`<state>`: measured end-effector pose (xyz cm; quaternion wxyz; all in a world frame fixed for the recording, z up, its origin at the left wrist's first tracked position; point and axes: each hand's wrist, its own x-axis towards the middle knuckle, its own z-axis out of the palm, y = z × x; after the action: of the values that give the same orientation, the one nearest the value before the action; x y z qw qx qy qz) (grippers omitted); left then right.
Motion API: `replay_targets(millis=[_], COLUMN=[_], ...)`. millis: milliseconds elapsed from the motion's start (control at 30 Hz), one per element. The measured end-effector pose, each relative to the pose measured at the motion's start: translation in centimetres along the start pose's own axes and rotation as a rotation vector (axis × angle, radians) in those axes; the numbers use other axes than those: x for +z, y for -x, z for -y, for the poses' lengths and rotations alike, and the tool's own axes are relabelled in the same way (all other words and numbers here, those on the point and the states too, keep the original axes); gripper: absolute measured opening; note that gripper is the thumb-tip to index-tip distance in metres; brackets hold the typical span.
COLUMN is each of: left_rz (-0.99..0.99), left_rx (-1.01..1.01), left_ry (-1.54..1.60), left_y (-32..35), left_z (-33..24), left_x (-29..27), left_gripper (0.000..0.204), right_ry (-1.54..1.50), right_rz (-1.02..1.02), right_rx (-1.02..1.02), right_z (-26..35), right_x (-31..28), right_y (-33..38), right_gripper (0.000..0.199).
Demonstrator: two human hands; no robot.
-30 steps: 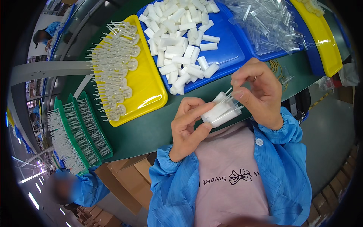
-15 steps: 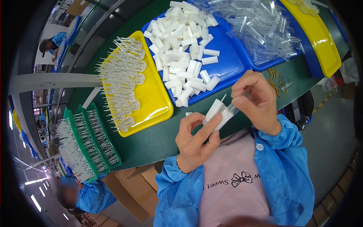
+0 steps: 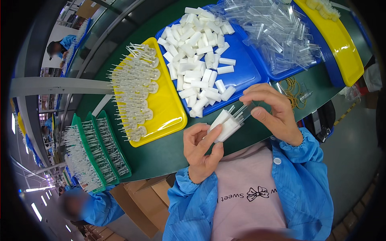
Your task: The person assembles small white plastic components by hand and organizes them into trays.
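My left hand (image 3: 203, 150) is closed around small white blocks (image 3: 227, 123), held tilted just above the table. Thin pale sticks (image 3: 239, 113) stick out of the far right end of this bundle. At that end, my right hand (image 3: 271, 111) has thumb and forefinger spread across a clear plastic piece (image 3: 248, 108), seemingly gripping it by its edges. How far the clear piece reaches along the blocks is hard to make out. Beyond my hands lies a blue tray (image 3: 243, 66) with a heap of loose white blocks (image 3: 197, 52).
Clear plastic pieces (image 3: 277, 36) fill another blue tray at the far right, next to a yellow tray (image 3: 341, 44). Rubber bands (image 3: 295, 90) lie near it. Left are a yellow tray (image 3: 171, 114) of white-stemmed parts and green racks (image 3: 102, 154). A co-worker's blue sleeve (image 3: 102, 209) shows lower left.
Right thumb and forefinger have gone from a tight pinch to a wider spread at the bundle's end. My left hand and the blocks have shifted slightly left; more stick ends show.
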<state>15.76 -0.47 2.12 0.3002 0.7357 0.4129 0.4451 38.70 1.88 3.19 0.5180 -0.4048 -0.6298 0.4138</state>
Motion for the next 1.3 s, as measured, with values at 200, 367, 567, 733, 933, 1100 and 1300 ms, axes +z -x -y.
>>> replay_targets(millis=[200,367,567,733,933,1100,1300], left_rz=[-0.161,-0.129,-0.086,-0.104,-0.095,-0.078,-0.040], left_rx=[-0.149,-0.364,-0.346,-0.365,-0.396,-0.360,-0.356], left_ry=[0.230,0.601,0.769,0.785,0.808,0.842,0.832], left_y=[0.1,0.4,0.1,0.3,0.2,0.2,-0.4], left_z=[0.7,2.1,2.0,2.2,2.2,2.1,1.6], left_x=[1.2,1.2,1.0,0.9,1.1,1.1,1.3], left_gripper=[0.045,0.044,0.039,0.045,0.046,0.045,0.043], right_ry=[-0.195,-0.046,0.128,0.191,0.144,0.150,0.157], right_rz=[-0.088,-0.136,-0.113,-0.110,-0.059,-0.017,0.007], right_rx=[0.153,0.056,-0.044,-0.064,-0.060,-0.055,-0.075], right_z=[-0.5,-0.6,-0.1,0.2,0.4,0.5,0.4], right_x=[0.5,0.3,-0.1,-0.1,0.8,1.2,1.3], right_y=[0.3,0.2,0.1,0.3,0.2,0.2,0.2], right_gripper=[0.021,0.017,0.017,0.018,0.017,0.016,0.015])
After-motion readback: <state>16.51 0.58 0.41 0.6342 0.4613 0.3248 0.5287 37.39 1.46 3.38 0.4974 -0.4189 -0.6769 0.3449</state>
